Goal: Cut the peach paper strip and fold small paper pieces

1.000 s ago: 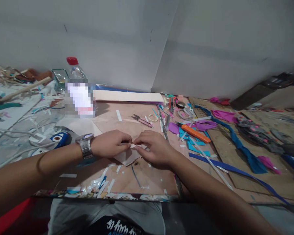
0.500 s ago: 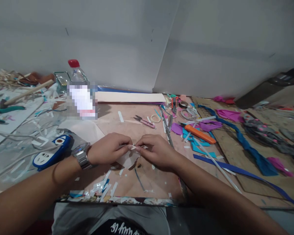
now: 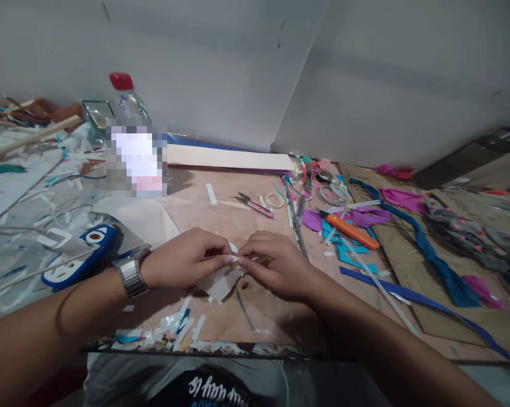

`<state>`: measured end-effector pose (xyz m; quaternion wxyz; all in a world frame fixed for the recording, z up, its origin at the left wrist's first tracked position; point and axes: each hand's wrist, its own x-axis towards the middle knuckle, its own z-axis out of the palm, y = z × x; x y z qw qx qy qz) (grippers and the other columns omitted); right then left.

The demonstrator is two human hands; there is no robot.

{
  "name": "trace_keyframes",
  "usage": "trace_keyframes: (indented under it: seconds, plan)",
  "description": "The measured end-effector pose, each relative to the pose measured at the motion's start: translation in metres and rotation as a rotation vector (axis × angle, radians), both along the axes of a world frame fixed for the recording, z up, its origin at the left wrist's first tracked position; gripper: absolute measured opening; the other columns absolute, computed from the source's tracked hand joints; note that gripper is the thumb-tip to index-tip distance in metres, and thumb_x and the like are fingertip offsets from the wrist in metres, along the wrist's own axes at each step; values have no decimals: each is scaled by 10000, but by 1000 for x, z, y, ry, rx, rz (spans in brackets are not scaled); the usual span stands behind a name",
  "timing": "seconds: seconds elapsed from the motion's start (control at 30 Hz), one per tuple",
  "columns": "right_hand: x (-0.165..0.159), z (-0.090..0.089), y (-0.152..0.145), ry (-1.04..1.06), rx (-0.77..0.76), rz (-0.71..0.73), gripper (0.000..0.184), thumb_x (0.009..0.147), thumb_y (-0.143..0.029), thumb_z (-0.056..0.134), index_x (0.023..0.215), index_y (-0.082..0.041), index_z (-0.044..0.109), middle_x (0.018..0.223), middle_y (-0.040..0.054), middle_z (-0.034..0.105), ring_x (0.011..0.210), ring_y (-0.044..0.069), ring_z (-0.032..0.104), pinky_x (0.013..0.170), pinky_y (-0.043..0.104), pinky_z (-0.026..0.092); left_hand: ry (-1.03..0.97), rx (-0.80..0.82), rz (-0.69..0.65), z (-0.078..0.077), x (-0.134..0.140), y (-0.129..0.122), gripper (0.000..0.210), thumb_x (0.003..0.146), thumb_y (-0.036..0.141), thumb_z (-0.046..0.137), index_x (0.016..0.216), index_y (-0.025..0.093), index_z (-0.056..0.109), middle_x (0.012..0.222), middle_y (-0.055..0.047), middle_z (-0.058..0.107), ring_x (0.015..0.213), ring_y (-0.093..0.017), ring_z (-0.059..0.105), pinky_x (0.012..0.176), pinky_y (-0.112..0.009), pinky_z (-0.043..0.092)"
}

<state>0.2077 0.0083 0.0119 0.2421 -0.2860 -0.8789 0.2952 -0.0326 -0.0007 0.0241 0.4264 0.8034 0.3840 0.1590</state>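
Note:
A small piece of white paper (image 3: 221,282) is pinched between my two hands, just above the table near its front edge. My left hand (image 3: 187,257), with a metal watch (image 3: 130,275) on the wrist, closes thumb and forefinger on its upper edge. Right beside it, my right hand (image 3: 276,263) pinches the same edge, fingertips almost touching the left ones. A white bit of the paper sticks up between the fingertips, and its lower corner points toward me. Beyond the hands lie pink-handled thread snips (image 3: 255,204) and a small tape ring (image 3: 275,200).
An orange utility knife (image 3: 351,230) lies to the right among blue and purple scraps. A blue power strip (image 3: 81,257) with white cables is at left. A red-capped bottle (image 3: 130,104) stands behind a blurred bright-screened object (image 3: 138,161). Paper strips (image 3: 187,328) litter the front edge.
The view has tilted and shifted slightly. Both hands keep their pinch on the paper, whose lower part now hangs flatter and shows a sharper corner.

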Motion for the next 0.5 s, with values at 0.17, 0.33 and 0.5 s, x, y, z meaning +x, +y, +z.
trace_keyframes:
  seconds: [0.17, 0.33, 0.5]
  plan:
    - [1, -1, 0, 0, -34, -1, 139, 987, -231, 635, 915, -170, 737, 835, 46, 718, 787, 160, 640, 744, 282, 461, 29, 31, -1, -1, 0, 0, 379, 1037, 440, 540, 846, 157, 703, 668, 29, 608, 614, -97, 495, 598, -234, 324]
    - [2, -2, 1, 11, -37, -8, 114, 976, -224, 656, 925, -177, 747, 836, 39, 717, 766, 150, 640, 715, 271, 461, 39, 52, 1, -1, 0, -1, 361, 1036, 429, 541, 857, 163, 707, 657, 34, 598, 601, -98, 490, 593, -241, 319]
    - [0, -2, 0, 5, 20, -23, 119, 985, -254, 662, 947, -185, 752, 840, 42, 729, 790, 164, 651, 738, 288, 477, -21, 86, 42, -2, 1, -1, 264, 1003, 361, 582, 903, 169, 733, 730, 17, 650, 668, -114, 548, 635, -247, 357]
